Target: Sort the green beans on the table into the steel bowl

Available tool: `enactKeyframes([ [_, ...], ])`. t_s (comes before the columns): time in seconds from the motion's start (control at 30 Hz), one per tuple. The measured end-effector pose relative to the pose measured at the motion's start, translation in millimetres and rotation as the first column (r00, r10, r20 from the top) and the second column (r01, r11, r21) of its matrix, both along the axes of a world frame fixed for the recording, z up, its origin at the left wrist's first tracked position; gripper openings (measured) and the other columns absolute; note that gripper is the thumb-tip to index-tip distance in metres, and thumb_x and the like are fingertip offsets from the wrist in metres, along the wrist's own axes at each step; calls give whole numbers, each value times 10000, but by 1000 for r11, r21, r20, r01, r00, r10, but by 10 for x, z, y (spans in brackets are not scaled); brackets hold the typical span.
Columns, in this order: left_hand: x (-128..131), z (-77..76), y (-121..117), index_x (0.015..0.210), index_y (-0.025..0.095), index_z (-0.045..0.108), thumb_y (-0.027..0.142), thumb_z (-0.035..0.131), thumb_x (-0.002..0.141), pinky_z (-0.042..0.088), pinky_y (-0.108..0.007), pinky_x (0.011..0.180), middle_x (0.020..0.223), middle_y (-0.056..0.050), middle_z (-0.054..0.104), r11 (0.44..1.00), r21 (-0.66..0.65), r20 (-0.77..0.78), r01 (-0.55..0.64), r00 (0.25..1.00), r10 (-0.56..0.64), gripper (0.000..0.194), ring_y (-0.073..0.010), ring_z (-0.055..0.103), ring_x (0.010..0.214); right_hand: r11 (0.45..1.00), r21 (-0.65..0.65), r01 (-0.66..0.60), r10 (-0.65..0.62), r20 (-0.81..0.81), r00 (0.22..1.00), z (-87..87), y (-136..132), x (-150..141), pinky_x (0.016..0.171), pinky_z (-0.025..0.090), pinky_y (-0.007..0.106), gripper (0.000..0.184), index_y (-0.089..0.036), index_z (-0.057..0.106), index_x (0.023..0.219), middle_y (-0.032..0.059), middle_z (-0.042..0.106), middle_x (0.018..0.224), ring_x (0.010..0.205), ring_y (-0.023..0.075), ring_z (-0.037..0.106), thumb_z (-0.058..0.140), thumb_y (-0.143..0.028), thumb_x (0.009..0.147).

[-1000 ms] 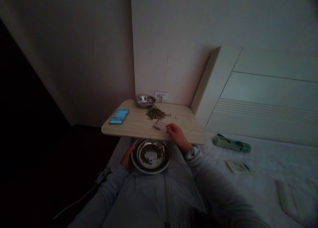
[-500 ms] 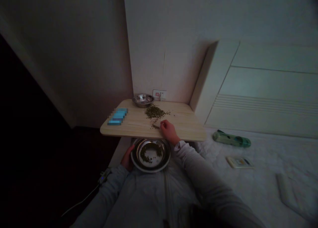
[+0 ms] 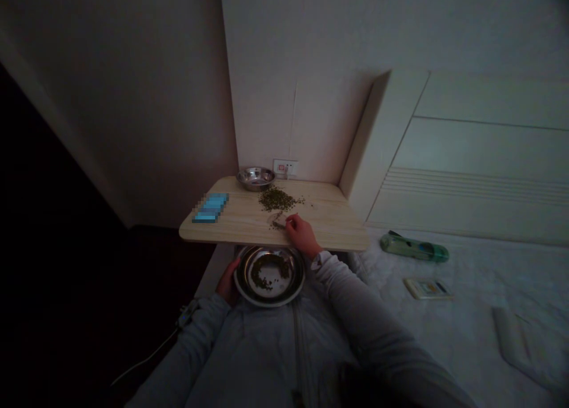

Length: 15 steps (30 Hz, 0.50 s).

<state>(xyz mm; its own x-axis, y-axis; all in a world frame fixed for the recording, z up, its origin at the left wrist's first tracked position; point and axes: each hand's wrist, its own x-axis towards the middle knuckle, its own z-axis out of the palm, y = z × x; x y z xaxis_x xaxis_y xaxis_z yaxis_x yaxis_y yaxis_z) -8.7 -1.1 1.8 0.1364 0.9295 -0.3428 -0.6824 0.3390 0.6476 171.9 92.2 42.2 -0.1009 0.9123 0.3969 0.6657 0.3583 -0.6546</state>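
My left hand (image 3: 227, 282) is closed on the left rim of a wide metal bowl (image 3: 269, 301), just below the table edge. A curved band of small green beans (image 3: 262, 277) lies inside it. My right hand (image 3: 300, 232) is over the front part of the wooden table (image 3: 231, 230), its fingers pinched together. A thin dark piece shows at the fingertips, beside a faint round outline and some scattered beans; I cannot make out what is held. Behind this hand spreads a pile of green beans (image 3: 276, 199).
A second metal bowl (image 3: 256, 179) stands at the table's back edge, near a wall socket (image 3: 285, 167). A blurred blue-screened object (image 3: 211, 207) lies at the left. On the bed to the right are a green bottle (image 3: 414, 248) and a pale phone-like object (image 3: 427, 289).
Hardly anything differs. My right hand has shifted very slightly, staying pinched at the same spot, while my left hand keeps hold of the bowl.
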Motion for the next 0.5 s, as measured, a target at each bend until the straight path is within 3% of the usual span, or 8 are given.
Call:
enactKeyframes([
  [0.37,1,-26,12,874,133,610,313,413,702,329,-301,877,876,-57,655,1000,-11,8,-2,1000,2,318,-219,472,1002,999,-16,-32,32,0,999,-19,2,14,511,285,198,204,-172,525,817,-22,486,551,519,89,419,380,-266,708],
  [0.5,2,-15,8,846,145,618,297,418,703,325,-293,882,799,-42,673,999,-42,14,-25,1000,26,289,-207,469,1006,999,-9,-36,36,8,999,-18,5,18,516,287,197,206,-176,532,817,-21,490,555,530,90,425,380,-268,711],
])
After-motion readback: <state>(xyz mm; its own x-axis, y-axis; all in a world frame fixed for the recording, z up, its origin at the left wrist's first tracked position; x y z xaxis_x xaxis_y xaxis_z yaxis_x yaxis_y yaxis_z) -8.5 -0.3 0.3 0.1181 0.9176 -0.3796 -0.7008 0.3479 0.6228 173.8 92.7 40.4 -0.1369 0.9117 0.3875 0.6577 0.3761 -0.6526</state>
